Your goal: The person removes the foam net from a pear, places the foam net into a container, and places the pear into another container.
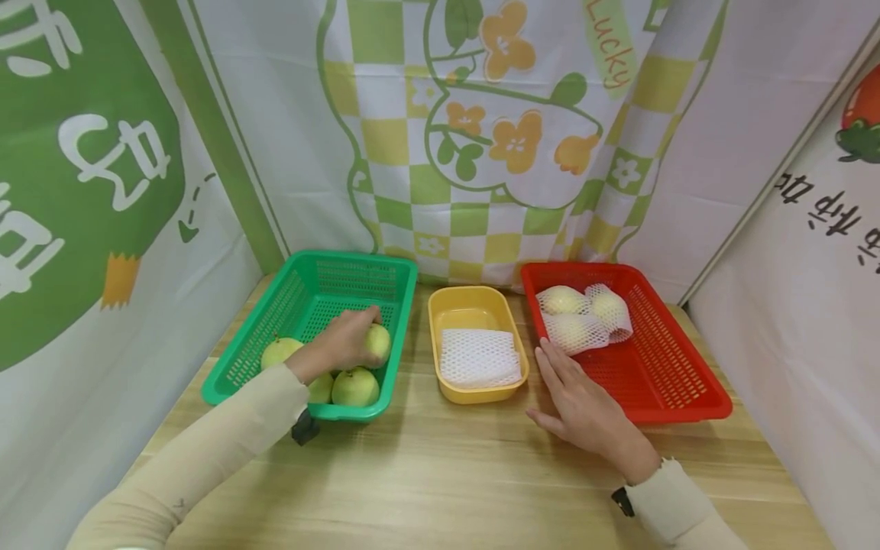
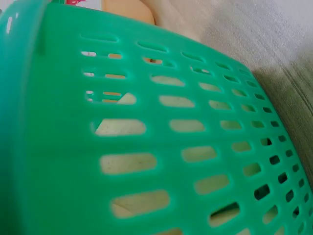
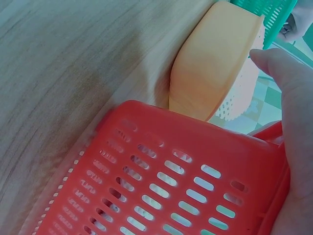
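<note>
My left hand (image 1: 340, 342) reaches into the green basket (image 1: 402, 328), its fingers curled round a yellow-green pear (image 1: 378, 344) at the right side. Several more pears (image 1: 355, 388) lie below it and beside the wrist. In the left wrist view, the green basket wall (image 2: 156, 142) hides the hand. My right hand (image 1: 584, 409) lies with straight fingers at the left front rim of the red basket (image 1: 660, 374); the right wrist view shows its thumb (image 3: 274, 63) extended beside the red basket wall (image 3: 195, 161). Three pears in white foam nets (image 1: 574, 334) sit in the red basket.
Between the baskets stands a yellow tub (image 1: 474, 302) with a stack of white foam nets (image 1: 480, 357) in it. All rest on a wood-grain table (image 1: 454, 473). A checked, printed curtain (image 1: 447, 176) hangs behind, with white panels at both sides.
</note>
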`<action>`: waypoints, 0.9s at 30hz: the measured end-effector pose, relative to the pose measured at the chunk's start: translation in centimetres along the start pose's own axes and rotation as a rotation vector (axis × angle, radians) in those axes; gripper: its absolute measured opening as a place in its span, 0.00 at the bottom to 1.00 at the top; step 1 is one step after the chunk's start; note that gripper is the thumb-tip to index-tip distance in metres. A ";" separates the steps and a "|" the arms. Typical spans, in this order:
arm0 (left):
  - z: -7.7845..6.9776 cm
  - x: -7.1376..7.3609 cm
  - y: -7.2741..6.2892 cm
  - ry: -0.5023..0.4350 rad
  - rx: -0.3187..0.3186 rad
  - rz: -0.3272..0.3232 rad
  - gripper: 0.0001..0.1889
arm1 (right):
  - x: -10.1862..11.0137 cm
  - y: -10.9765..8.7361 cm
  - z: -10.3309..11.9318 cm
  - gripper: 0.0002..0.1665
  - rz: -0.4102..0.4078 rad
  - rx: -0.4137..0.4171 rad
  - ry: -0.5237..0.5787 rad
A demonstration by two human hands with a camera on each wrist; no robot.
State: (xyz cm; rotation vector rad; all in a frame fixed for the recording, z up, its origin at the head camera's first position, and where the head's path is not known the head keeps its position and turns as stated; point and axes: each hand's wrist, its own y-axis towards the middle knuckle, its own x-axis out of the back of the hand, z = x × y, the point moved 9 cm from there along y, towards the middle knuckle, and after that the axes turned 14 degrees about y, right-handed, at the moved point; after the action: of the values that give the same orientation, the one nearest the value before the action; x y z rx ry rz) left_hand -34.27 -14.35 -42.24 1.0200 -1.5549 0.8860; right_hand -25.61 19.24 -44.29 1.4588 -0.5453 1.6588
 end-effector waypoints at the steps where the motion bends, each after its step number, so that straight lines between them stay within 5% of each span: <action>1: -0.1 0.0 0.0 0.002 -0.006 0.001 0.35 | 0.0 0.0 0.0 0.61 0.002 -0.001 0.002; 14: -0.3 -0.8 0.6 0.083 -0.035 0.010 0.32 | 0.0 0.0 0.0 0.60 0.004 0.001 -0.004; 27: -0.2 -0.5 0.0 0.042 -0.080 0.044 0.33 | 0.0 0.0 -0.1 0.60 -0.002 0.000 -0.007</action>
State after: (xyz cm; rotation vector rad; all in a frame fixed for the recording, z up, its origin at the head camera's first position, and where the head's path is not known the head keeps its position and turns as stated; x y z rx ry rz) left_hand -34.17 -14.11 -42.72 0.9080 -1.5705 0.8632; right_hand -25.67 19.33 -44.29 1.4653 -0.5479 1.6528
